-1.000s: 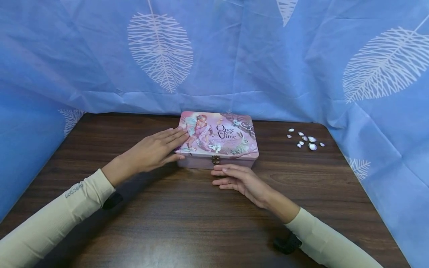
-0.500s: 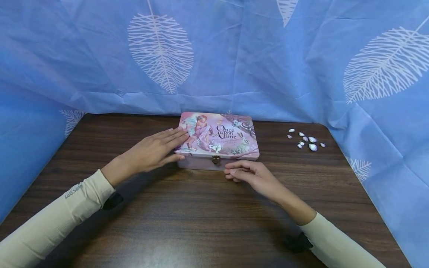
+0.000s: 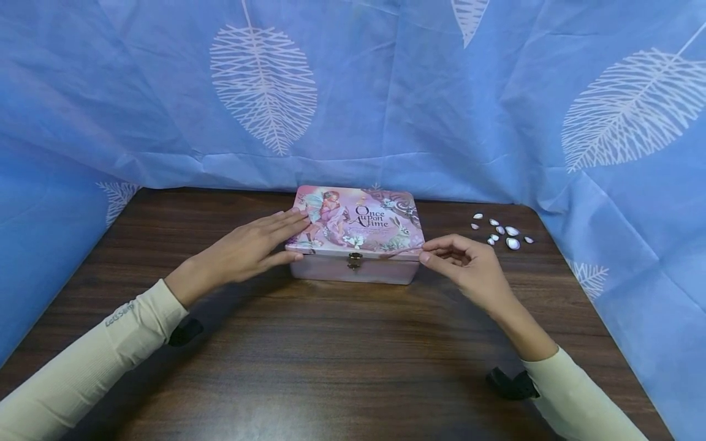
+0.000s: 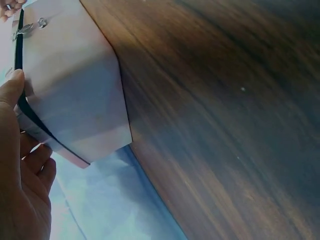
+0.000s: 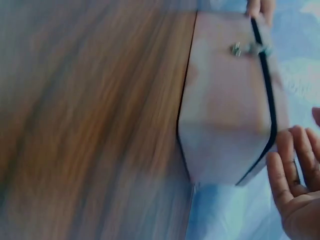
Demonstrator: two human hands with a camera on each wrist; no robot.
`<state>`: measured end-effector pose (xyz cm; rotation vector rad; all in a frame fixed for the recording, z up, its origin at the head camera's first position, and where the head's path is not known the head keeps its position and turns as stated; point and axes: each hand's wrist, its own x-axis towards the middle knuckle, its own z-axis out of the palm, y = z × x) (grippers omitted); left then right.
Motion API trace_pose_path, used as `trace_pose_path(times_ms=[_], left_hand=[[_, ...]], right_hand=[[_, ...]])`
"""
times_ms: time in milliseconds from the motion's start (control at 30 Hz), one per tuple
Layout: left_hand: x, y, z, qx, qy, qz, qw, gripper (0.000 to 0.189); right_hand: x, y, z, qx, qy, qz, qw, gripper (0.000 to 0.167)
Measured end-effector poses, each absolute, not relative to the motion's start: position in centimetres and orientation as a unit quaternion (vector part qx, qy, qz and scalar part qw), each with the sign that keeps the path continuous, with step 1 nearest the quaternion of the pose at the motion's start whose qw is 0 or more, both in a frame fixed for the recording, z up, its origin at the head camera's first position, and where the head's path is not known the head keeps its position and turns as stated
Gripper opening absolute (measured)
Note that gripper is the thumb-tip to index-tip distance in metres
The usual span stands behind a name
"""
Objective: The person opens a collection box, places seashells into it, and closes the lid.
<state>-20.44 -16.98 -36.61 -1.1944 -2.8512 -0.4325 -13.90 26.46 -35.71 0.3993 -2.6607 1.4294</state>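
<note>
Because a blue cloth with white leaf prints hung behind and at both sides, it closed in the dark wooden bench. On the far part of that bench, near its middle and just before the cloth, the pink box sat upright, its front turned to the person, probably for easy reach. Its printed lid lay roughly level, a dark line beneath it suggesting a slight gap. The left hand rested at the lid's left edge, fingers straight and apart from the thumb, its grip unclamped, perhaps steadying that side. The right hand touched the lid's near right corner; whether that grip pinched the edge or merely met it, one could not tell. Small white shell-like pieces lay scattered at far right, likely to leave working room. The metal clasp sat midway along the near side, untouched.
</note>
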Motion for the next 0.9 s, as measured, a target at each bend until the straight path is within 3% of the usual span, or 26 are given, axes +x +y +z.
trace_pose_path(times_ms=[133, 367, 467, 633, 900], left_hand=[[-20.4, -17.1, -36.4, -0.376, -0.914, -0.156, 0.002, 0.074], [-20.4, -17.2, -36.1, -0.366, -0.914, -0.176, -0.012, 0.074], [-20.5, -17.2, -36.1, -0.365, -0.912, -0.189, -0.019, 0.074], [-20.6, -17.3, -36.3, -0.369, -0.906, -0.204, -0.026, 0.073], [-20.8, -17.3, -35.8, -0.355, -0.904, -0.236, -0.01, 0.069]], right_hand=[[-15.0, 27.1, -36.0, 0.144, -0.88, 0.446, 0.085, 0.025], [-16.5, 27.8, -36.6, 0.207, -0.892, 0.402, 0.032, 0.054], [-16.9, 27.9, -37.0, 0.25, -0.886, 0.389, 0.038, 0.055], [-17.4, 28.1, -37.7, 0.324, -0.869, 0.362, 0.098, 0.051], [-17.9, 28.3, -37.6, 0.345, -0.86, 0.351, 0.138, 0.057]])
